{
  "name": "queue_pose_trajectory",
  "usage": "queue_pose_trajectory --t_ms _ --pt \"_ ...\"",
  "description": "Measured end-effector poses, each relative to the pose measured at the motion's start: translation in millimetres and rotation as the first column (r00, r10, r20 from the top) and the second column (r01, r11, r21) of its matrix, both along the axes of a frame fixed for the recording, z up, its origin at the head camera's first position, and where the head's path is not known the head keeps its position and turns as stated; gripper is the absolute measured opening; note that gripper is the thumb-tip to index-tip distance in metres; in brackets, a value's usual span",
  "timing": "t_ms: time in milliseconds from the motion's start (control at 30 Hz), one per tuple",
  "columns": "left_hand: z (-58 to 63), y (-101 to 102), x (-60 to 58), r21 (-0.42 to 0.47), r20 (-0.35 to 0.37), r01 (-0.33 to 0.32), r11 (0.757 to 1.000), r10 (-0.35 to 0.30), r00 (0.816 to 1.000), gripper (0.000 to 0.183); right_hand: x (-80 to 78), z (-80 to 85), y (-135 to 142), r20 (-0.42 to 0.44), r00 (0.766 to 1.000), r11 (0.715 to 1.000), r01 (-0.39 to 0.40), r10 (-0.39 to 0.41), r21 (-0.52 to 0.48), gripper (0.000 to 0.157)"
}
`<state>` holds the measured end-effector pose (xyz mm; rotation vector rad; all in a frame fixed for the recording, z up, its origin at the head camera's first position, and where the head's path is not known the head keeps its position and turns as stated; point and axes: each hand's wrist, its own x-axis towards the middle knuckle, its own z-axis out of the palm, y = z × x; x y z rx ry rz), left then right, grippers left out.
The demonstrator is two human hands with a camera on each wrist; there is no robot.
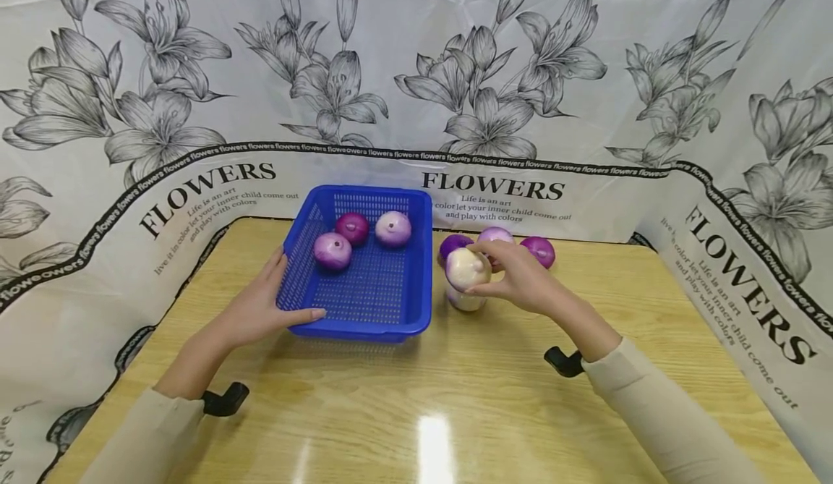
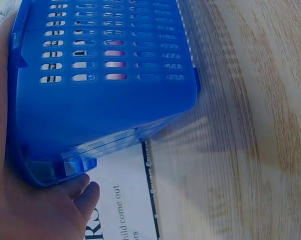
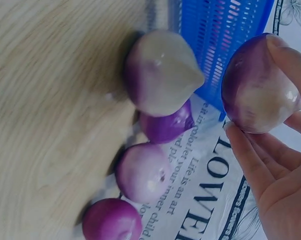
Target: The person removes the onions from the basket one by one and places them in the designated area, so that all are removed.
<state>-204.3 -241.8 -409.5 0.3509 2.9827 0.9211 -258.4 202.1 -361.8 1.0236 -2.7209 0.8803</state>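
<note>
A blue plastic basket point(image 1: 364, 330) stands left of centre on the table. My left hand point(image 1: 263, 307) grips its left front corner, thumb over the rim and fingers along the outer side. Inside lie three onions: a dark magenta onion point(image 1: 352, 228), a purple-white onion point(image 1: 332, 251) and a paler onion point(image 1: 393, 228). Right of the basket, my right hand point(image 1: 520, 273) pinches a cream-and-purple onion point(image 3: 260, 85) between thumb and fingertips, lifted off the table. Directly below it in the head view, another cream onion point(image 3: 163, 72) sits on the tabletop.
Behind the cream onion a deep purple onion point(image 1: 454, 245), a pale purple onion point(image 3: 143, 172) and a magenta onion point(image 1: 538, 251) sit in a row near the table's back edge. A flower-printed cloth point(image 1: 364, 129) hangs around the wooden table point(image 1: 364, 412) at the back and sides.
</note>
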Motion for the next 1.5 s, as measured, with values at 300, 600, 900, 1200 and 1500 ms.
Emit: queue_pose_trajectory --t_ms 300,600,900,1200,1500 --pt "-0.1 1 0.2 -0.007 0.004 -0.003 1.000 0.003 1.000 0.135 -0.2 -10.6 34 -0.009 0.997 0.996 0.075 -0.075 0.040 0.070" --pt "2.4 1 1.9 -0.001 -0.001 0.004 1.000 -0.004 1.000 0.134 -6.9 -22.8 52 0.000 0.994 0.992 0.112 -0.112 0.065 0.065" --pt "-1.6 1 -0.6 -0.004 -0.008 0.003 1.000 -0.003 1.000 0.135 -14.3 -39.3 70 0.031 0.986 0.981 0.157 -0.162 0.112 0.069" --pt "-1.9 1 -0.2 -0.005 0.001 -0.003 1.000 0.003 1.000 0.136 -22.7 -57.0 75 0.035 0.980 0.964 0.188 -0.198 0.190 0.065" --pt "2.1 2 0.4 -0.010 0.006 -0.001 1.000 0.001 1.000 0.134 -21.5 -60.4 77 0.070 0.983 0.964 0.151 -0.169 0.219 0.071"
